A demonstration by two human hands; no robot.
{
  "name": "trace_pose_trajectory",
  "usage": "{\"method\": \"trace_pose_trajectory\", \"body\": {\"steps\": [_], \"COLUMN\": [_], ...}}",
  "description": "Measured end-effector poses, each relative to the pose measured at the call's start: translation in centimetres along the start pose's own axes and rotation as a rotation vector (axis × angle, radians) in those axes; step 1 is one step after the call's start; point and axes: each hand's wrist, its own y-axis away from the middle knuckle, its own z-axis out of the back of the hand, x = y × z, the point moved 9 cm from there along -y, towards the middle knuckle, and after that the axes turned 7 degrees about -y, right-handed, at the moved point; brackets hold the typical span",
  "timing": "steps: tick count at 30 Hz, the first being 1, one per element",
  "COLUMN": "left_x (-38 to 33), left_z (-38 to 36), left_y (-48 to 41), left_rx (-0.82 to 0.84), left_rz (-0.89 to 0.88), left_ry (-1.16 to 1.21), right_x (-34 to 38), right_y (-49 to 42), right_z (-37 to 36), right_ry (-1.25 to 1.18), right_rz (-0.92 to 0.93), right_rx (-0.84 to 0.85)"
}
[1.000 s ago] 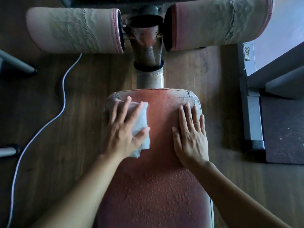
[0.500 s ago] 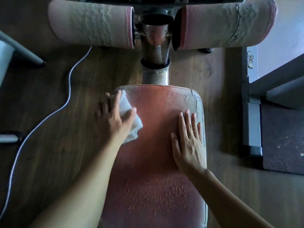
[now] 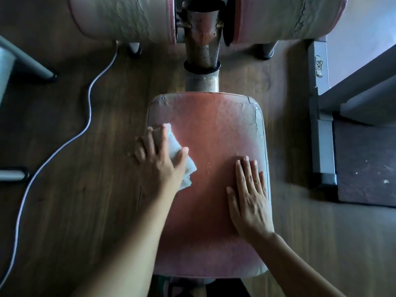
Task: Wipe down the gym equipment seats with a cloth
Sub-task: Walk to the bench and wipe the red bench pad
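Now the worn red padded seat [image 3: 214,168] fills the frame's centre, the right hand [image 3: 249,198] lies flat and spread at its right side, while the left hand [image 3: 158,159] presses the crumpled white cloth [image 3: 182,159], having slid to the left edge, so the middle awaits wiping.

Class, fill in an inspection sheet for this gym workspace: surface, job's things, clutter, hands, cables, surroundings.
Surface: red padded bench seat, cracked near its far corners, bumpy texture toward the near end.
Job's things: white crumpled cloth at the seat's left edge.
Clutter: nothing seen.
Hands: left hand presses the cloth, grip partly closed over it; right hand flat on the seat's right side, empty.
Cables: white cord snaking across the floor, left.
Surroundings: wooden plank floor; two worn pale roller pads; rusty metal post; grey metal frame.
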Motion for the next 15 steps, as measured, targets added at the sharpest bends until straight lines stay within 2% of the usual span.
{"method": "trace_pose_trajectory", "body": {"steps": [3, 5, 7, 9, 11, 13, 15], "left_x": [-2.9, -1.1, 2.2, 5.0, 4.5, 1.6, 0.2], "left_z": [0.6, 0.7, 0.3, 0.2, 0.6, 1.2, 1.2], "left_y": [5.8, 9.5, 9.7, 7.8, 7.3, 9.5, 13.8], "left_rx": [0.044, 0.088, 0.088, 0.062, 0.033, 0.04, 0.084], "left_rz": [-0.324, -0.471, -0.416, -0.169, -0.024, -0.151, -0.384], "left_ry": [-0.045, -0.032, 0.044, 0.154, 0.079, -0.001, -0.049], "right_x": [0.4, 0.6, 0.5, 0.5, 0.4, 0.5, 0.5], "right_y": [1.7, 2.8, 4.0, 5.1, 5.5, 5.7, 5.9], "right_z": [-0.4, -0.7, -1.0, -1.3, -1.4, -1.4, -1.5], "right_ry": [0.026, 0.03, 0.043, 0.063, 0.079, 0.091, 0.099], "right_rz": [-0.004, -0.007, -0.013, -0.014, -0.006, 0.002, 0.002], "right_rx": [0.006, 0.009, 0.007, 0.002, -0.005, -0.021, -0.038]}}
